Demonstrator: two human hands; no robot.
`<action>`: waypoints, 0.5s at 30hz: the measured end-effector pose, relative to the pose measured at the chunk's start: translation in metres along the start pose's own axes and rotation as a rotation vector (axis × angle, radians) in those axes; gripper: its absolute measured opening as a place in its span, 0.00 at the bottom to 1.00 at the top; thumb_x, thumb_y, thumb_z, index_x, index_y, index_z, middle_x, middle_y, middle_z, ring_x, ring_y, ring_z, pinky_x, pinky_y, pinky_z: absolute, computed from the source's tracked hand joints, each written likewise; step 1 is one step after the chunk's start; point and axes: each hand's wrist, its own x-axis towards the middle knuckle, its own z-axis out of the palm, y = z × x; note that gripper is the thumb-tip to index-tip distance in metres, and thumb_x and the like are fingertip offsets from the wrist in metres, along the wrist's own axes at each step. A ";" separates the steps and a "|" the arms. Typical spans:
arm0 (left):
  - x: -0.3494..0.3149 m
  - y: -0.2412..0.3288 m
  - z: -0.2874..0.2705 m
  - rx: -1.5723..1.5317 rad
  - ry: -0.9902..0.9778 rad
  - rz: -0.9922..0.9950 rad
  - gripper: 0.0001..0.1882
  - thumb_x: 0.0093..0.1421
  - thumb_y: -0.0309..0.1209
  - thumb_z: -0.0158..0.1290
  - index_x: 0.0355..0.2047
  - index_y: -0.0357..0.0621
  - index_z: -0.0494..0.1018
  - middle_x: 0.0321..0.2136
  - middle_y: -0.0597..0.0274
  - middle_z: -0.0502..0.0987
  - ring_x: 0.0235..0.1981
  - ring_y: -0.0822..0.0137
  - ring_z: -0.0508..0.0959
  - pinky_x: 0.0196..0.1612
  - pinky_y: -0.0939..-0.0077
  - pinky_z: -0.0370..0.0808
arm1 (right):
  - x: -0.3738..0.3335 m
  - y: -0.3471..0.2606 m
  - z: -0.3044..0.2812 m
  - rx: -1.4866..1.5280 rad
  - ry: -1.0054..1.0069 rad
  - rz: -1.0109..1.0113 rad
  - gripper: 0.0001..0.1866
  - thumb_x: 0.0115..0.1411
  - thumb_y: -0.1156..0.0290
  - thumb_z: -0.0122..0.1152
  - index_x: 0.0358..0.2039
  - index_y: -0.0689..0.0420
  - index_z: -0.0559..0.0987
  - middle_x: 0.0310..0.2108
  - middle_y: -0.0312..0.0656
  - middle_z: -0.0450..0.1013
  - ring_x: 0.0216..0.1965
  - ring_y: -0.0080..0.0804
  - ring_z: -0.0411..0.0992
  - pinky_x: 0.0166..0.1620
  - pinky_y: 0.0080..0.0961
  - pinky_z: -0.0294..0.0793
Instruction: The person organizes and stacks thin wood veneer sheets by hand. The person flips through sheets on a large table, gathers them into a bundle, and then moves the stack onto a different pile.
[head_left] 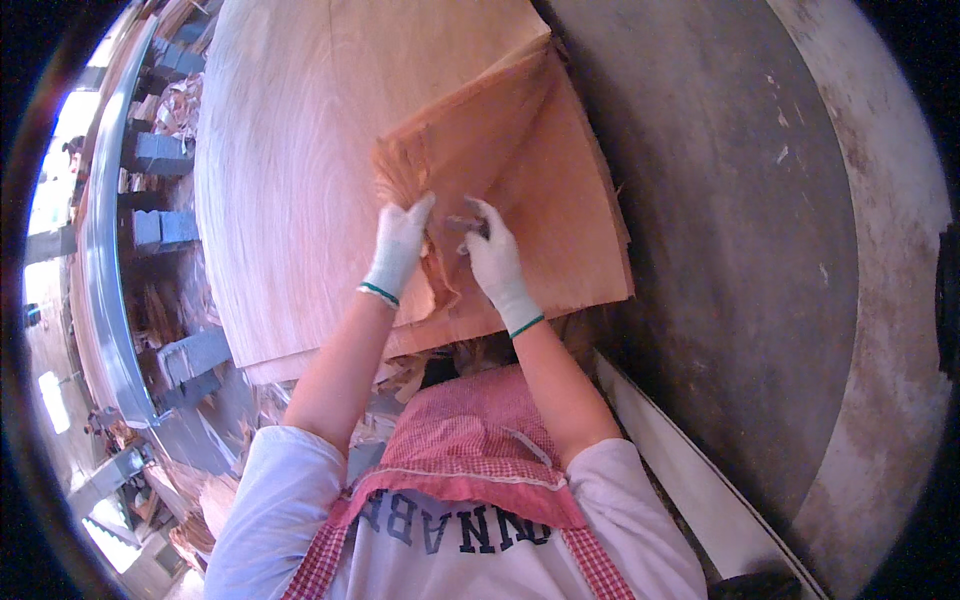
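A large stack of thin wood veneer sheets (290, 190) lies in front of me, pale on the left. At its right side a reddish-brown veneer sheet (500, 140) is folded over, its frayed edge bunched up near the middle. My left hand (399, 243), in a white knit glove with a green cuff, is closed on that bunched edge. Just right of it, my right hand (492, 260), gloved alike, hovers over or lightly touches the reddish-brown surface. Its fingers are bent but apart, with darkened tips, and I make out nothing held in them.
Left of the stack stand a long shiny metal rail (110, 250) and several blue-grey blocks (195, 355) among wood scraps. To the right runs a dark floor (730, 200) with a paler strip beyond. A pale board edge (690, 470) slants at lower right.
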 end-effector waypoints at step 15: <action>-0.058 0.198 -0.062 1.020 0.175 0.905 0.09 0.53 0.35 0.52 0.28 0.42 0.73 0.21 0.49 0.75 0.25 0.48 0.77 0.28 0.56 0.74 | 0.024 -0.236 0.066 0.155 -0.227 0.139 0.19 0.57 0.48 0.58 0.28 0.52 0.75 0.19 0.34 0.69 0.16 0.23 0.65 0.12 0.13 0.50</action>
